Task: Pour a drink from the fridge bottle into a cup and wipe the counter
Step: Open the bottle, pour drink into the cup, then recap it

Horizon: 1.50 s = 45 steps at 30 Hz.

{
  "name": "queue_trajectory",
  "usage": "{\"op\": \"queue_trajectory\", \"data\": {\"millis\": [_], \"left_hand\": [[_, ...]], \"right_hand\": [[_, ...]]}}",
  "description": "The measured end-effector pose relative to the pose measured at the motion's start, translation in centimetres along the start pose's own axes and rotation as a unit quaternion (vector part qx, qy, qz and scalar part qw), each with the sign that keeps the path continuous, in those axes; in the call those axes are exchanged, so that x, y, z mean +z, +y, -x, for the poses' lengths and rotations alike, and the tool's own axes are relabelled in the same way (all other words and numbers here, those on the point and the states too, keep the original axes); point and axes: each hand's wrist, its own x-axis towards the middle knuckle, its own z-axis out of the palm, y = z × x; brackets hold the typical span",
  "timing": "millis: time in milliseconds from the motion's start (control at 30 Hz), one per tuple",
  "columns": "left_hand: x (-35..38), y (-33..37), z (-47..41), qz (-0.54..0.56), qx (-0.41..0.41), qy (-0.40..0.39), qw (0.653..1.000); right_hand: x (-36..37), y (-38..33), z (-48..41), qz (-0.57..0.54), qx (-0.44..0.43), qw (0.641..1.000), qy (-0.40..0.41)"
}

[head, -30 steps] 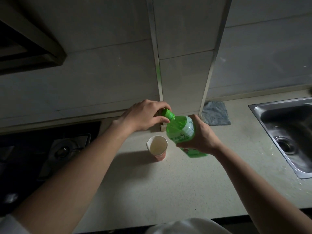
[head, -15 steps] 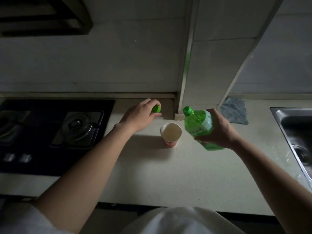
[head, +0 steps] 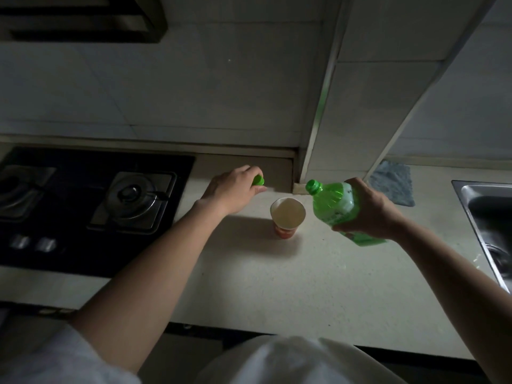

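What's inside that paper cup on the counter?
The paper cup shows only a pale inner wall and bottom; nothing is visibly poured yet. Dim light hides whether it holds any thin liquid.

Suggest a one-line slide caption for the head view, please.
Left hand holds the green cap aside; right hand tilts the opened bottle toward the paper cup.

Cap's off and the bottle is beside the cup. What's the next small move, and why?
Probably bring the bottle mouth over the cup and tip further. The right hand holds it uncapped, tilted toward the cup, the neck still beside the rim; the left hand holds the cap clear.
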Motion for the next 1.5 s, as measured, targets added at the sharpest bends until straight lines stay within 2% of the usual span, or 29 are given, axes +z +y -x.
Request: {"op": "queue_trajectory", "data": {"millis": [233,933,1500], "left_hand": [[-0.4,0.3,0.1,-0.027,0.003,-0.015,1.0],[-1.1,2.2,0.0,-0.015,0.034,-0.009,0.999],[-1.0,0.7,0.2,-0.012,0.027,0.003,1.0]], "right_hand": [[-0.9,0.0,-0.5,0.033,0.025,0.999,-0.03],[-2.3,-1.5,-1.2,0.096,0.0,0.993,-0.074],[-3.1,-1.8,-1.5,0.123,-0.016,0.989,-0.075]]}}
